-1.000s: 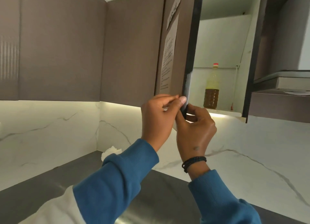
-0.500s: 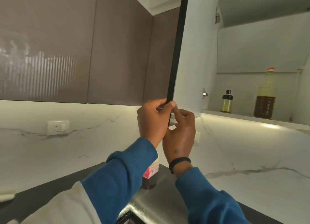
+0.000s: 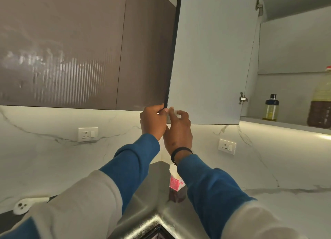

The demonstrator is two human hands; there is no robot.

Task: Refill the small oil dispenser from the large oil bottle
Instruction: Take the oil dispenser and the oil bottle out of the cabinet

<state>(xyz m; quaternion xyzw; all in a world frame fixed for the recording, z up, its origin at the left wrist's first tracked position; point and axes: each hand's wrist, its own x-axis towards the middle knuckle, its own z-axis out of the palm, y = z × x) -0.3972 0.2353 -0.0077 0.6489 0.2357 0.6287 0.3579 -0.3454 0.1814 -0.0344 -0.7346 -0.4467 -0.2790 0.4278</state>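
Small oil dispenser (image 3: pixel 271 107) is sitting upright on the cabinet shelf (image 3: pixel 279 122) at far right, black cap on top, pale yellow oil showing in the lower part. Large oil bottle (image 3: pixel 321 102) is standing just beside it on the same shelf, further right, partly cut by the frame edge; dark band around its lower body, red cap peeking at top. The two are apart, not touching.

Cabinet door (image 3: pixel 209 59) is hanging wide open, pale inner face toward the camera. Both hands are meeting at its lower free corner. Left hand (image 3: pixel 153 121) is curling its fingers round the dark door edge, thumb on top. Right hand (image 3: pixel 178 129) is pinching the door's bottom edge just beside the left, fingertips bent; black band on that wrist. Both sleeves are blue with grey upper arms.

Below, a pink-and-white carton (image 3: pixel 176 182) is sitting in the corner of the bench (image 3: pixel 152 199). Two wall sockets (image 3: pixel 87 134) are showing on the marble backsplash. A white plug-like item (image 3: pixel 22 205) is lying at lower left.
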